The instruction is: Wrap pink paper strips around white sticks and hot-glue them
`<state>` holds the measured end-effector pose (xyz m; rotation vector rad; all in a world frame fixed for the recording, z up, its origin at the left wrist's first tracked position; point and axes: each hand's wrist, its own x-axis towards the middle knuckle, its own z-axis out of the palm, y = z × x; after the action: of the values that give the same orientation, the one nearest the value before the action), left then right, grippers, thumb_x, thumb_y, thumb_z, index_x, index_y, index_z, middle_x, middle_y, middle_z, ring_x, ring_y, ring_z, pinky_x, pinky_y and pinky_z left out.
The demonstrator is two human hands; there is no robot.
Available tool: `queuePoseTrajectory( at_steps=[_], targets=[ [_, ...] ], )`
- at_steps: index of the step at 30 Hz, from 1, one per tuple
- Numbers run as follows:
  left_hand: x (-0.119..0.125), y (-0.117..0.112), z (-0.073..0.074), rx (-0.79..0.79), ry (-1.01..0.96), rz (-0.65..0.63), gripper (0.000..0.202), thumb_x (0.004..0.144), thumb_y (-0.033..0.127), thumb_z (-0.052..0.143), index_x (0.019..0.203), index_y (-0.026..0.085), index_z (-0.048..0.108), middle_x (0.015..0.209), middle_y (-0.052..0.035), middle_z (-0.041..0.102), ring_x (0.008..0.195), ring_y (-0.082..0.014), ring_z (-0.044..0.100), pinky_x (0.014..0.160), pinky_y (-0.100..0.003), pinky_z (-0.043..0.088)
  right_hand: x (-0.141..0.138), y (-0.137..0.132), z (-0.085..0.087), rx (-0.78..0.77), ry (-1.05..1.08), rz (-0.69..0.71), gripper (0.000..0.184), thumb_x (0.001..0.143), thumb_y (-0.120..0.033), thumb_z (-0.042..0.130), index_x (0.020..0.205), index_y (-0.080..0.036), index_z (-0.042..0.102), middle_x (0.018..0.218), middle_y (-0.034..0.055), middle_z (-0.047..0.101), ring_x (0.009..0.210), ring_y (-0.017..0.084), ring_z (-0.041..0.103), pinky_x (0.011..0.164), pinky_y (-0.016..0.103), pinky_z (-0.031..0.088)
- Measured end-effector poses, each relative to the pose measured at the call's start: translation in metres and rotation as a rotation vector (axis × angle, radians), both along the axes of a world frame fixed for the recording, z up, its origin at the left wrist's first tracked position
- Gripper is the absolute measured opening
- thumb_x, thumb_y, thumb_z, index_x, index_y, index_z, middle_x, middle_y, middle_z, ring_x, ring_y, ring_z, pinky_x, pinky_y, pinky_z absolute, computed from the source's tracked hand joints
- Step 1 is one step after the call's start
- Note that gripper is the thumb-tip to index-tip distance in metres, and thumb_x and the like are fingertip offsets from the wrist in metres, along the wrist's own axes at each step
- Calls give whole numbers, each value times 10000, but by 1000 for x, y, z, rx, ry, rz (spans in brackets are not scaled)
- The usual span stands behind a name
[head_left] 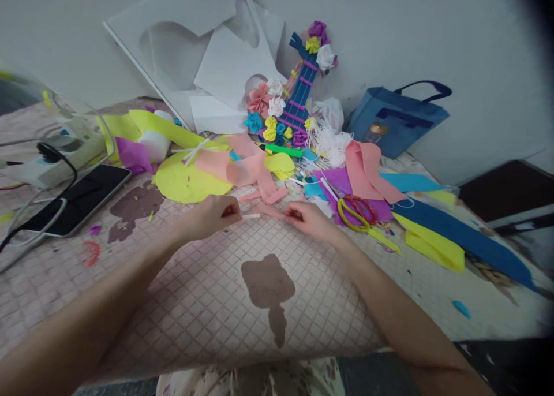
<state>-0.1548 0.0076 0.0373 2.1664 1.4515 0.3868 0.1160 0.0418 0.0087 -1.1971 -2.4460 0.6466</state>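
Note:
My left hand [216, 216] is closed in a pinch round a short white stick [251, 216], whose free end points right. Across from it, my right hand [309, 218] pinches one end of a narrow pink paper strip [272, 211]; the strip's other end lies near the stick's tip, and I cannot tell whether they touch. Just behind the hands are pink paper strips [249, 168] and a yellow paper circle [186, 179]. To the right of my right hand rest scissors [357, 214] with red and yellow handles on purple paper.
A guitar shape covered in paper flowers [298, 99] leans on the wall beside white cut-out boards [234, 67]. A blue bag [396, 119] stands at the back right. At left are a phone [84, 200], cables and a power strip [60, 153]. Blue paper [467, 240] lies at right.

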Motion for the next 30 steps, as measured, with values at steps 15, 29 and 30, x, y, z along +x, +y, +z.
queuePoseTrajectory(
  at_steps=[15, 29, 30],
  targets=[
    [-13, 16, -12, 191, -106, 172, 155, 790, 206, 487, 791, 154, 634, 689, -16, 653, 603, -127, 564, 568, -227, 409, -36, 34, 2, 403, -234, -103, 183, 858, -134, 468, 925, -192, 628, 938, 72, 559, 811, 189, 534, 641, 278, 385],
    [-14, 17, -13, 348, -191, 227, 134, 789, 219, 519, 814, 160, 637, 840, -63, 672, 717, -162, 597, 630, -264, 465, -83, 57, 2, 336, 185, 74, 105, 796, -100, 536, 805, -170, 614, 874, 70, 615, 905, 213, 518, 817, 341, 398],
    [-15, 17, -10, 338, -211, 255, 139, 793, 227, 518, 808, 159, 638, 826, -59, 675, 703, -157, 596, 623, -260, 464, -80, 59, 4, 327, 210, 38, 103, 808, -111, 525, 810, -171, 609, 865, 65, 620, 879, 202, 531, 791, 327, 408]
  ],
)
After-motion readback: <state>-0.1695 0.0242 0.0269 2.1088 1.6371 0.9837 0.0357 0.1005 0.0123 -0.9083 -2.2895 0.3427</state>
